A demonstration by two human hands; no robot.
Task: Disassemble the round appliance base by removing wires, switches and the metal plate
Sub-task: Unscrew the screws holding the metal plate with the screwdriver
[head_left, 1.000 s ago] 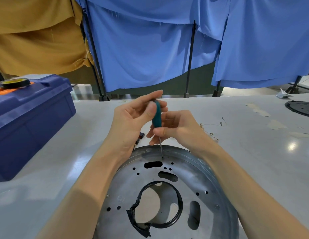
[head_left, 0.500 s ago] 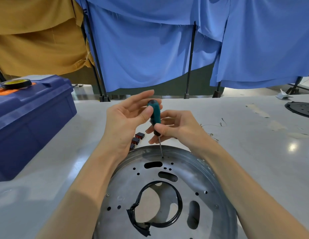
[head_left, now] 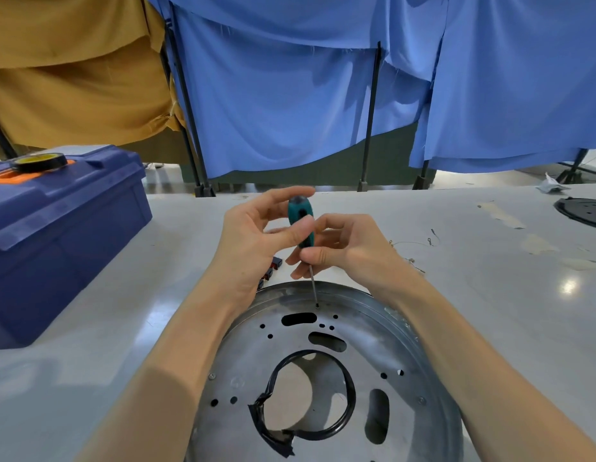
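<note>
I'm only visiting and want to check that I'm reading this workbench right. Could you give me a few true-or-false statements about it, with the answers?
1. Both the left hand and the right hand hold the screwdriver. True.
2. Its tip stands in the big centre opening. False: it meets a small hole near the far rim of the metal plate.
3. A tape roll lies on the blue toolbox. True.
4. The toolbox stands to the person's right. False: it is on their left.
</note>
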